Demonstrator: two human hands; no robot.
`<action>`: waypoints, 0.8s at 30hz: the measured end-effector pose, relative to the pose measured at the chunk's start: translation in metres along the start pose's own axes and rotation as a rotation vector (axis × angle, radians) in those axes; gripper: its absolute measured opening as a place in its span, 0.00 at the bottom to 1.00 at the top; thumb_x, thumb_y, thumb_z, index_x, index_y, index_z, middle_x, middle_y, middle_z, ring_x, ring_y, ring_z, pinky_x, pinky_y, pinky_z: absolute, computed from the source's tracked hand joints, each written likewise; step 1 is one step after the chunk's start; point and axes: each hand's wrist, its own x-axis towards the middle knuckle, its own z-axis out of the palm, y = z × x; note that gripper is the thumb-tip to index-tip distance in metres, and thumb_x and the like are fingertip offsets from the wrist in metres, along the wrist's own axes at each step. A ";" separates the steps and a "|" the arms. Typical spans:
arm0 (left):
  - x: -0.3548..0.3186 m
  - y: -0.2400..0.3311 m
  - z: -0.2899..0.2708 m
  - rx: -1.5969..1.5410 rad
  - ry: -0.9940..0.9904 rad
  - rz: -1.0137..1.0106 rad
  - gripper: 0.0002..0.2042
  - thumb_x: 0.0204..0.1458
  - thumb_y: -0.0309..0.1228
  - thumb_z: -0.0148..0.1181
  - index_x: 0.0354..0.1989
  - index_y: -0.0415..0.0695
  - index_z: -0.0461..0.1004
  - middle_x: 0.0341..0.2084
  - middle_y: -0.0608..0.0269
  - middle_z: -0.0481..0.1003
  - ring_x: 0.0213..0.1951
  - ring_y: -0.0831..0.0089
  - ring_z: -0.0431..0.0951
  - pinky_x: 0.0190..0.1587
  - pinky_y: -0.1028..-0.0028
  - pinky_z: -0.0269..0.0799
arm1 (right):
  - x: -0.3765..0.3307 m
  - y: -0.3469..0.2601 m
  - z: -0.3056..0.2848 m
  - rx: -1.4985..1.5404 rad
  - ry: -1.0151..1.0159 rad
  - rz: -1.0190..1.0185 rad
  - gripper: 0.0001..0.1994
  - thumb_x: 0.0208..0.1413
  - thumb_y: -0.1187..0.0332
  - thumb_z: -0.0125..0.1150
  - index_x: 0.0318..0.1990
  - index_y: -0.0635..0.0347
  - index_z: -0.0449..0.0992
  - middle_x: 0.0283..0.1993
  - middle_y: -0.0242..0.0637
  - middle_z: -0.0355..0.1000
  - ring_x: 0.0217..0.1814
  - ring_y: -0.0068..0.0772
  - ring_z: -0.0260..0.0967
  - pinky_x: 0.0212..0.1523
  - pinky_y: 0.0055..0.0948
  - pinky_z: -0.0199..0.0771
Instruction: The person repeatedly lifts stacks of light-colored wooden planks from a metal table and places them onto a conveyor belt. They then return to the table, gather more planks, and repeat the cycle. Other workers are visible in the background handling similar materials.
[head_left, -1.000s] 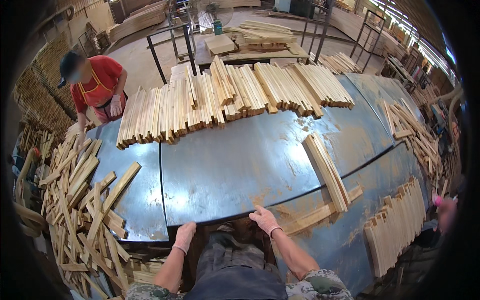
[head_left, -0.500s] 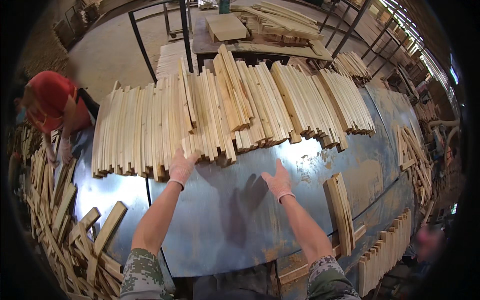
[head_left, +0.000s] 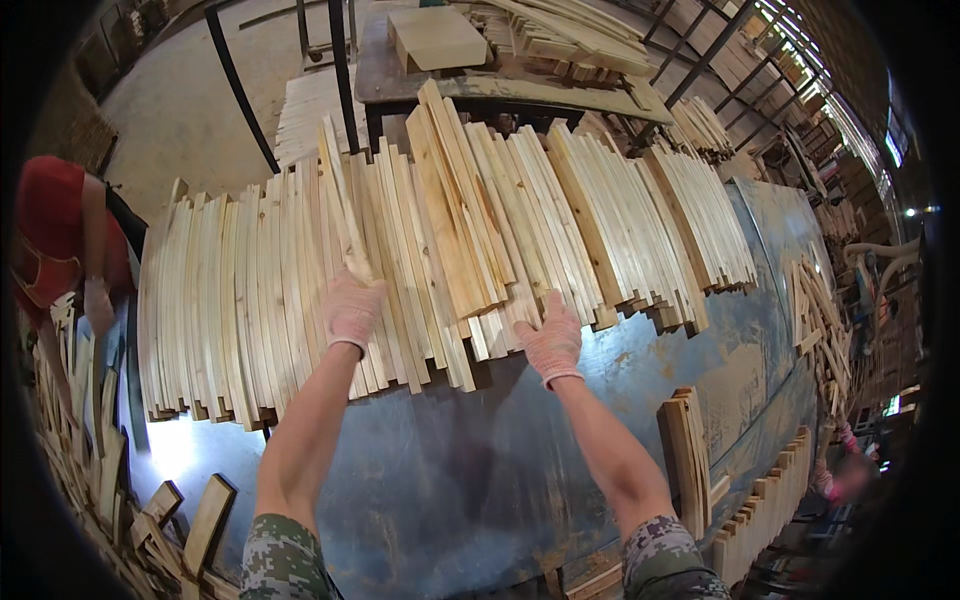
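Note:
A long row of pale wooden slats (head_left: 250, 290) lies side by side on the metal-topped table. My left hand (head_left: 355, 312), in a light knitted glove, is over the row, its fingers closed around the near end of a loose slat (head_left: 343, 215) on top. That end is hidden by the hand. To the right, a small stack of thicker wooden strips (head_left: 455, 205) rests on the row. Just below its near end, my gloved right hand (head_left: 552, 338) is at the slat ends, thumb and fingers apart, nothing held.
At the left, a person in a red top (head_left: 55, 225) stands by a heap of loose wood pieces (head_left: 205, 520). A short strip bundle (head_left: 688, 455) sits right on the metal tabletop (head_left: 450, 470). Behind the row is a workbench (head_left: 540, 93) with boards; black metal posts (head_left: 342, 75) rise left of it.
Both hands have reached forward: the left from the row's near edge onto the loose slat, the right from over the bare metal to the slat ends. The view has shifted.

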 end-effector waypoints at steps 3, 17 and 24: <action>-0.006 0.012 0.041 0.160 0.036 0.080 0.42 0.50 0.48 0.67 0.70 0.34 0.66 0.57 0.33 0.77 0.60 0.42 0.79 0.64 0.57 0.74 | 0.007 -0.009 -0.012 0.140 0.071 0.017 0.58 0.48 0.53 0.78 0.81 0.66 0.48 0.76 0.58 0.61 0.77 0.59 0.59 0.78 0.45 0.59; -0.111 -0.036 0.038 0.166 -0.203 0.294 0.48 0.48 0.46 0.69 0.74 0.29 0.56 0.61 0.30 0.71 0.62 0.38 0.75 0.65 0.52 0.73 | -0.108 -0.034 -0.006 0.209 -0.106 -0.289 0.26 0.49 0.58 0.73 0.55 0.57 0.76 0.50 0.54 0.76 0.57 0.61 0.75 0.58 0.51 0.78; -0.207 -0.085 0.012 0.185 -0.368 0.234 0.49 0.51 0.53 0.71 0.78 0.40 0.57 0.55 0.43 0.74 0.55 0.45 0.80 0.57 0.52 0.77 | -0.176 -0.004 -0.019 0.222 -0.214 -0.388 0.41 0.50 0.55 0.77 0.71 0.53 0.65 0.55 0.54 0.73 0.58 0.65 0.72 0.59 0.56 0.76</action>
